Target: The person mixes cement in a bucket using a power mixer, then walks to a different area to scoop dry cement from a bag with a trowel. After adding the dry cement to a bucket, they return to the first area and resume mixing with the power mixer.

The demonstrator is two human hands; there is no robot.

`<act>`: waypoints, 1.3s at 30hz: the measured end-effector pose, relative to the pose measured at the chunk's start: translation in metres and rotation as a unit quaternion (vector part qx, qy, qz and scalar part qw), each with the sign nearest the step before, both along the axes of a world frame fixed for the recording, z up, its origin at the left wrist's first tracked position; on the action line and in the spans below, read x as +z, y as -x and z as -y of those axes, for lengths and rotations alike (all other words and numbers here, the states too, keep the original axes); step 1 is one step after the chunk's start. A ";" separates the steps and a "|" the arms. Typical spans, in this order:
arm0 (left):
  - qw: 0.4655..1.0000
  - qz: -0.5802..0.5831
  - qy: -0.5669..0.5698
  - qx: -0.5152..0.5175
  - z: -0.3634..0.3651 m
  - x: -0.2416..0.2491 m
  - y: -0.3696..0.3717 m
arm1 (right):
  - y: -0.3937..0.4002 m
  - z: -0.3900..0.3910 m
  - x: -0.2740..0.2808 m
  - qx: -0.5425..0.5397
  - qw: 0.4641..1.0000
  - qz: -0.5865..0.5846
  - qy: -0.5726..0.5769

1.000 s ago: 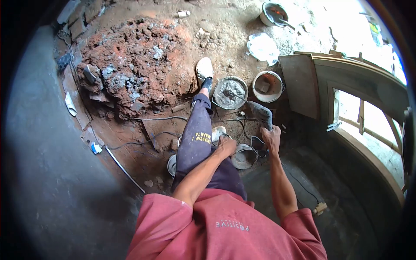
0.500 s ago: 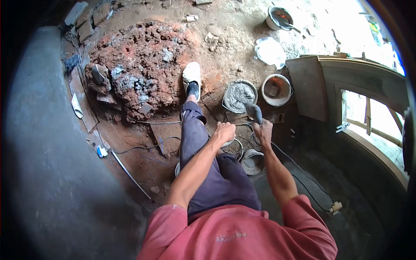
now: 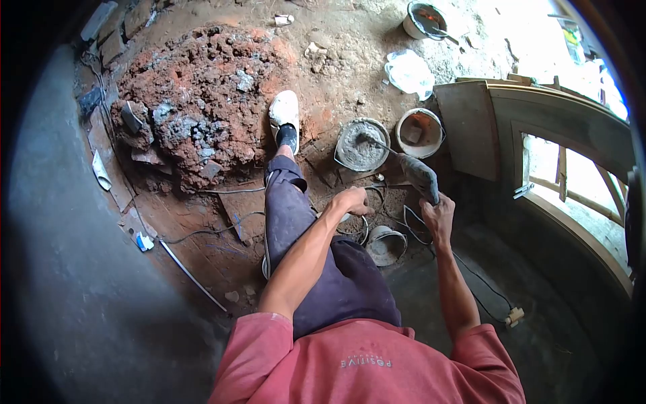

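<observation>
In my right hand (image 3: 439,210) is the handle of a dusty, mortar-smeared power drill (image 3: 420,175), held tilted. Its thin metal mixing rod (image 3: 381,143) reaches into wet grey mortar (image 3: 356,153) inside a bucket (image 3: 339,152). The rod's lower end is sunk in the mortar. My left hand (image 3: 351,201) is curled above my knee, close to a loop of cable (image 3: 383,196); whatever its fingers hold, if anything, is hidden. Below the drill stands a small grey bucket (image 3: 387,248).
A light bucket (image 3: 441,138) stands beside the mortar bucket. Reddish rubble (image 3: 195,114) is heaped left of my foot. Farther off are a dark bucket (image 3: 408,28) and a white plastic bag (image 3: 410,73). A power cord (image 3: 481,279) crosses the floor near a wooden window frame (image 3: 572,222).
The drill has swung right and tilted over with my right hand, bringing its rod into view. My left hand stays near my knee. The whole view has shifted slightly.
</observation>
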State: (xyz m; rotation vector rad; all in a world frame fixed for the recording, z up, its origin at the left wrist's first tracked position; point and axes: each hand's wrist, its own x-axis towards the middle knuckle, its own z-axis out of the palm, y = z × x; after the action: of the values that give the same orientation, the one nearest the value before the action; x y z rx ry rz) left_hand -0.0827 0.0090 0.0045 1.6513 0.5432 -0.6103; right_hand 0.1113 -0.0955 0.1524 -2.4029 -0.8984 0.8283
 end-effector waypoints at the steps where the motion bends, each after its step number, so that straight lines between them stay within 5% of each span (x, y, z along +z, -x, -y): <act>1: 1.000 0.017 0.019 0.018 -0.003 0.001 0.000 | -0.005 0.000 -0.015 0.000 1.000 0.001 -0.002; 3: 0.999 0.014 0.034 0.033 -0.006 0.003 0.002 | -0.012 -0.003 -0.047 0.067 0.996 0.058 -0.023; 9: 0.998 0.005 0.070 0.010 -0.002 0.001 0.010 | -0.009 -0.008 -0.133 0.004 0.999 0.043 0.028; 23: 0.998 0.021 0.062 0.002 -0.022 0.010 0.001 | -0.011 -0.005 -0.011 -0.013 0.999 0.004 0.041; 28: 0.995 0.064 0.072 0.028 -0.015 0.002 0.005 | -0.015 -0.022 -0.041 0.032 0.999 0.036 0.010; 35: 0.996 0.046 0.067 0.022 -0.002 -0.008 0.009 | -0.008 -0.001 -0.130 -0.081 0.993 -0.026 0.082; 39: 0.989 -0.026 0.142 -0.041 -0.010 -0.001 0.001 | -0.003 0.000 -0.086 -0.078 0.993 -0.051 0.072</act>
State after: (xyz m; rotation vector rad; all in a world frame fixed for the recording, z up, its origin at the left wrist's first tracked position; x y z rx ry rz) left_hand -0.0841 0.0193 0.0035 1.3964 0.4058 -0.7579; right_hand 0.1139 -0.0956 0.0663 -2.4909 -0.6215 0.9737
